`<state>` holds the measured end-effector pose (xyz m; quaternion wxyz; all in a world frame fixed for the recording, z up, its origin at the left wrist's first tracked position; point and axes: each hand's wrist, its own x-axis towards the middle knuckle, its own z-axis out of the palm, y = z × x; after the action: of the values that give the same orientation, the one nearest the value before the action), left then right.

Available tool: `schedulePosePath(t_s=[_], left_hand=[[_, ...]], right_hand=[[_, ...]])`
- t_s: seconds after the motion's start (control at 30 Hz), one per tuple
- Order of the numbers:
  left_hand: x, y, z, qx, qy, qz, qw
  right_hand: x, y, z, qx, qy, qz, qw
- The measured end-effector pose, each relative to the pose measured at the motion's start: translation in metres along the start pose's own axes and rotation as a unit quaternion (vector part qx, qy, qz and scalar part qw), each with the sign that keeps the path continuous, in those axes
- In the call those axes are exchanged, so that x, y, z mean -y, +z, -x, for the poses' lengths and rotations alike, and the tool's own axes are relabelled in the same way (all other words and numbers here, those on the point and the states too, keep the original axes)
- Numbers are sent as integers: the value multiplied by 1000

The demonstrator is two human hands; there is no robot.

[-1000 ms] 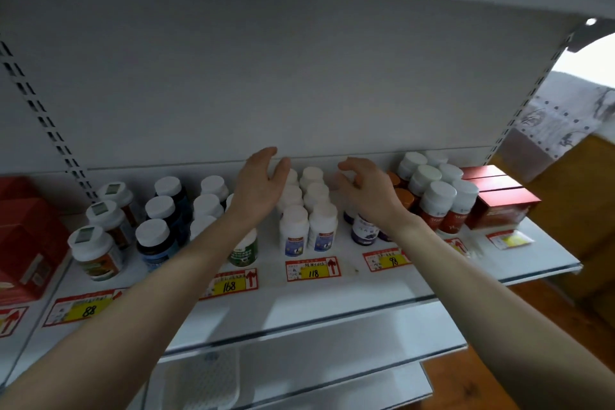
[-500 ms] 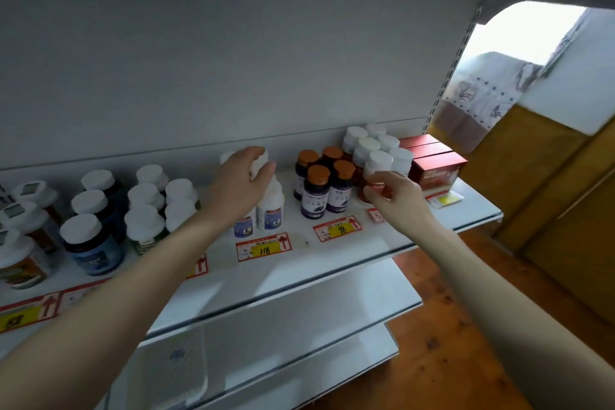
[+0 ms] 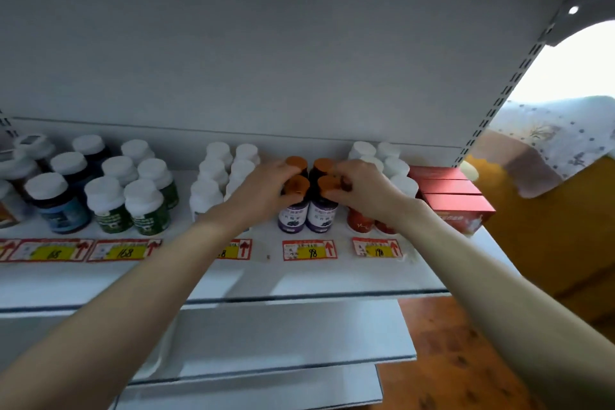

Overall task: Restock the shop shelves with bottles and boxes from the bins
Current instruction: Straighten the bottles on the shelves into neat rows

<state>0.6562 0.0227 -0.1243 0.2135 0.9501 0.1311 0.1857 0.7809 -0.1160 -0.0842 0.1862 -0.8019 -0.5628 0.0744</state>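
Several orange-capped bottles with purple labels stand in a block at the middle of the white shelf (image 3: 299,276). My left hand (image 3: 266,191) comes in from the left, its fingers curled round the front left orange-capped bottle (image 3: 293,215). From the right, my right hand (image 3: 364,186) has its fingertips curled on the cap of the front right orange-capped bottle (image 3: 322,215). Both bottles stand upright on the shelf. The two rear bottles show only their caps.
White-capped bottles (image 3: 208,183) stand left of the block, with green-labelled (image 3: 146,206) and blue-labelled (image 3: 56,206) ones further left. Red-labelled bottles (image 3: 359,221) and stacked red boxes (image 3: 456,201) lie to the right. Price tags (image 3: 309,250) line the shelf front. Lower shelves and wooden floor lie below.
My left hand left the white-capped bottles and moved right onto the orange-capped ones. My right hand moved left from the red-labelled bottles onto the same block. The view shifted right.
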Motion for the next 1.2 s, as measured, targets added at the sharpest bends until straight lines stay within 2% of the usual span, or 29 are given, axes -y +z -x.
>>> schedulePosePath(t_s=[0.2,0.47,0.53,0.63,0.7,0.9,1.0,1.2], left_hand=[[-6,3,-5,-10,-12,-17,1000],[-9,6,-4,-18,10,-11,1000],[-6,3,-5,-11,-1,-11,1000],[5,-11,-14,-57,-35,19,998],[16,-19,-26,-69,-59,-3,996],[21,-15,-58,118,-83,-12,989],[25,-16,-65,147,-82,16,986],[28,-16,-65,164,-70,-3,984]], right_hand=[[-6,1,-16,59,-10,40,997],[-10,3,-14,39,-16,45,998],[-12,0,-14,43,-10,22,999],[-19,-8,-24,7,24,-32,999],[-24,-12,-38,-9,48,-31,998],[-20,-13,-70,84,74,35,993],[-17,-9,-75,109,72,39,991],[-11,-8,-75,104,59,68,990]])
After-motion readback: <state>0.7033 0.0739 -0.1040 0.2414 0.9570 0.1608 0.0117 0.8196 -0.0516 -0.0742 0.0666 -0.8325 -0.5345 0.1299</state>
